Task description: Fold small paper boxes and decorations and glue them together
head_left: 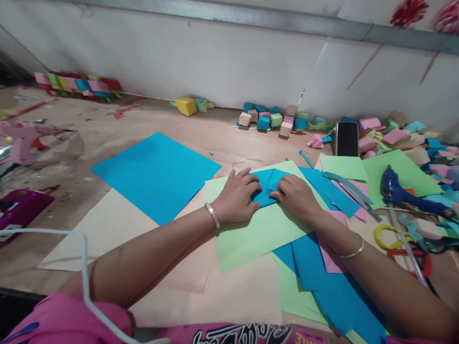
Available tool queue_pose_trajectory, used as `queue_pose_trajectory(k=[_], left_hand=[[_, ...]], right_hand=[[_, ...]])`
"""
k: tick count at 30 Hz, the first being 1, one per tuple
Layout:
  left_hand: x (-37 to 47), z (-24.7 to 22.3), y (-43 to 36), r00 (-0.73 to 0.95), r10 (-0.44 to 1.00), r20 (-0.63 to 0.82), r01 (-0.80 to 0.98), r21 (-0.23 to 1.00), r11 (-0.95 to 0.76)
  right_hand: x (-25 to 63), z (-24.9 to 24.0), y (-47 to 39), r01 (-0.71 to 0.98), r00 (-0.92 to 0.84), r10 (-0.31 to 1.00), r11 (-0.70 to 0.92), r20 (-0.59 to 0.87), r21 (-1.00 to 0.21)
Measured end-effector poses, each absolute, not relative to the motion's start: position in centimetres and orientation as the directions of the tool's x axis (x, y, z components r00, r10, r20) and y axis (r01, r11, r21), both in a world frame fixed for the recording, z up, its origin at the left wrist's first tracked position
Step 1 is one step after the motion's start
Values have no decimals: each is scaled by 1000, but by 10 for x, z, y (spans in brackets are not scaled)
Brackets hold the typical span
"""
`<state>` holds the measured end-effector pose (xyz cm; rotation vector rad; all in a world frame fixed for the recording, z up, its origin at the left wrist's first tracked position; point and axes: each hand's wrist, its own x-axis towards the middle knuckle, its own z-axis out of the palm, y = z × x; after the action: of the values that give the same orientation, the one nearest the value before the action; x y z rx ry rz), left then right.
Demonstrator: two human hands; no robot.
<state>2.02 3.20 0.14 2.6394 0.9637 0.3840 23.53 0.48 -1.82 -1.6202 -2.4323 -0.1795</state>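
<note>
Between my two hands lies a small blue paper [269, 184] with folds and creases in it, resting on a light green sheet [247, 239]. My left hand [239, 195] lies flat at its left edge, fingers apart, fingertips touching the paper. My right hand [297, 195] is curled at the right edge, thumb and fingers closed on the paper there; the fingertips are partly hidden. To the left is a larger blue square sheet [158, 174], flat on the table. Blue strips [333, 191] lie just right of my right hand.
On the right are a blue glue gun [401, 191], yellow-handled scissors [389, 237] and a phone [346, 138]. Small paper cubes [263, 123] line the wall. A pink glue gun [25, 141] and a purple device [23, 210] sit left. A white cable [85, 267] crosses before me.
</note>
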Motion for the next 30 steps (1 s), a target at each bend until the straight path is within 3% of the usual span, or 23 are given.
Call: queue_pose_trajectory(k=[6,30], left_hand=[[20,4,32,737,666,113,593,363,-718],[26,1,28,706,691,157,612,355,-706]], right_hand=[[234,-19,6,940,-340,928,333,152,73],[225,-9,10,959,-268,963,264,25,105]])
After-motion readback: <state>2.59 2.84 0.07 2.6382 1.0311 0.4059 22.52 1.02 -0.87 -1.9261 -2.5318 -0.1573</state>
